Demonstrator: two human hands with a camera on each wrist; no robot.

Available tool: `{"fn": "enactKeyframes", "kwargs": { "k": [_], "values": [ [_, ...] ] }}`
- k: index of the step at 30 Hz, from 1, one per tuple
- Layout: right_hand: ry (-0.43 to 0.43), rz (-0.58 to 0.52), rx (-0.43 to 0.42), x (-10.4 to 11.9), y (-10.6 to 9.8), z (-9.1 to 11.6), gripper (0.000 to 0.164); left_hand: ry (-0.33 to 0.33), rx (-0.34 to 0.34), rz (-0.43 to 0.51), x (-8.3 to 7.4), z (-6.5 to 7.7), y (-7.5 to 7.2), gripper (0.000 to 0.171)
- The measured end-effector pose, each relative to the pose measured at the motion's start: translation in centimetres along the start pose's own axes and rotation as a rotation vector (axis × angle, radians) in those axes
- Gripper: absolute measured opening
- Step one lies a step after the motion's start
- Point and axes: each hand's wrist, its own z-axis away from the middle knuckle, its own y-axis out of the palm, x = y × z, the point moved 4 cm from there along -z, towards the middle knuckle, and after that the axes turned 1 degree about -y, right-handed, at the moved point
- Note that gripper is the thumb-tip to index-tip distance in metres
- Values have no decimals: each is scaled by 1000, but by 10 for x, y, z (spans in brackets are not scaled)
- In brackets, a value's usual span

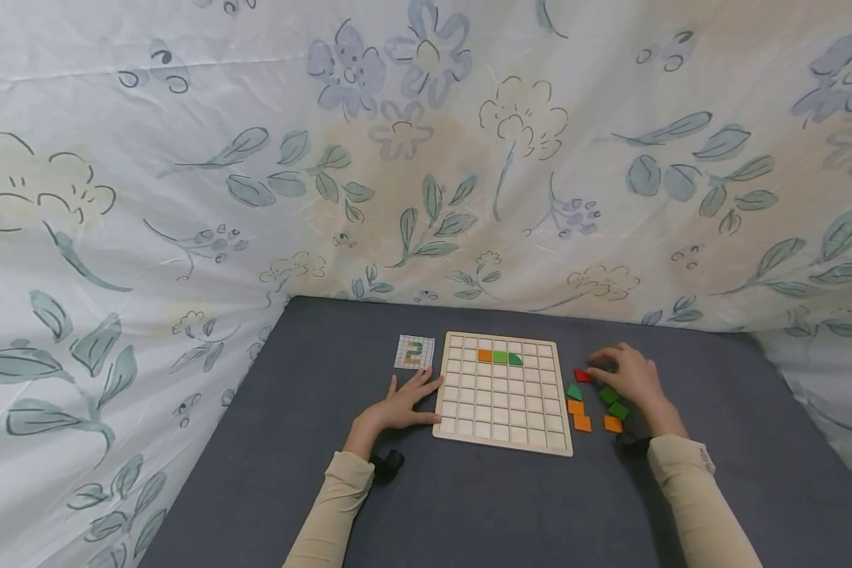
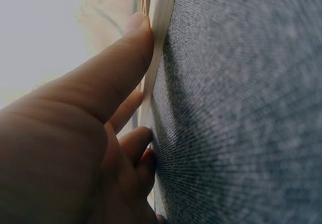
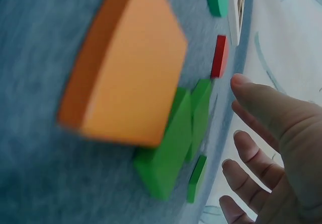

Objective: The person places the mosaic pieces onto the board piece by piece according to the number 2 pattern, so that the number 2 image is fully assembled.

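Note:
My left hand (image 1: 401,404) lies with spread fingers at the left edge of a gridded wooden board (image 1: 504,447); in the left wrist view the thumb (image 2: 118,65) touches the board's side. Near the board's top sit an orange square tile (image 1: 485,356), a green square tile (image 1: 500,357) and a dark green rounded tile (image 1: 515,360). Right of the board, my right hand (image 1: 632,375) hovers over loose tiles, fingers loosely bent and holding nothing. Its thumb and fingertips are close to a red tile (image 3: 219,56), apart from it in the right wrist view. Green tiles (image 3: 168,153) lie below the hand.
A small card (image 1: 414,352) with a coloured grid pattern lies left of the board. Orange tiles (image 1: 582,424) and a teal tile (image 1: 574,391) lie along the board's right side. Another orange tile (image 1: 613,424) is near the right wrist. Floral cloth (image 1: 426,158) hangs behind the dark table.

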Motion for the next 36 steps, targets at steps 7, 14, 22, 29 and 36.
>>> {"fn": "enactKeyframes", "kwargs": {
  "k": [7, 14, 22, 29, 36],
  "values": [
    [50, 18, 13, -16, -1, 4, 37, -1, -3, 1, 1, -1, 1, 74],
    [79, 13, -2, -29, -3, 8, 41, -2, -9, 5, 1, 0, 1, 73],
    [113, 19, 7, -37, -5, 14, 44, 6, -11, 9, 0, 1, 0, 73],
    [126, 13, 24, -42, -8, 19, 49, -4, -9, 5, 0, 0, 0, 73],
    [176, -3, 35, -48, -10, 22, 52, -5, -7, 2, 0, -2, 0, 74]
  ]
}}
